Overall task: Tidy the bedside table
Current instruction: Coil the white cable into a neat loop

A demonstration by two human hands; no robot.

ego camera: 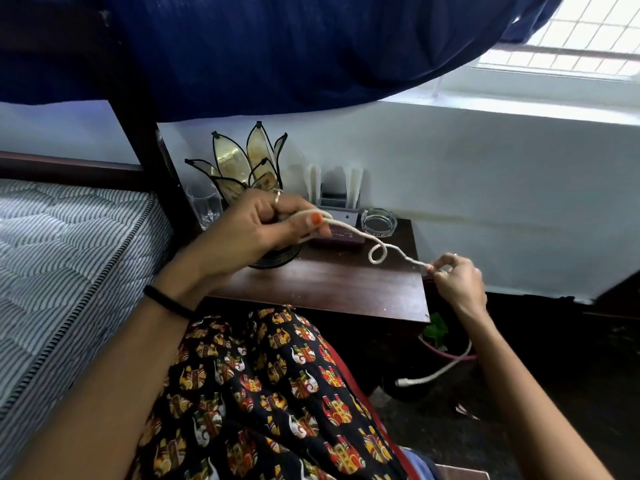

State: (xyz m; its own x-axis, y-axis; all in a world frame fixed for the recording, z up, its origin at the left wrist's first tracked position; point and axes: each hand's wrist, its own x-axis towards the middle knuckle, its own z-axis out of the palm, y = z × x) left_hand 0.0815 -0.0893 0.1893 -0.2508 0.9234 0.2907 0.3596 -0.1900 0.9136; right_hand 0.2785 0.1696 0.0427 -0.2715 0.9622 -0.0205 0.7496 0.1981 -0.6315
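Dark wood surface (332, 285) sits mid-frame beside the bed. Left hand (256, 230) grips coiled loops of white cable (377, 252); right hand (457, 275) pinches it further along. Light, limp and springy, it seems best held at the loops.

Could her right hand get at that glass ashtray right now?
Probably not at once: the right hand pinches the white cord that the left hand also holds. The ashtray itself sits uncovered on the table.
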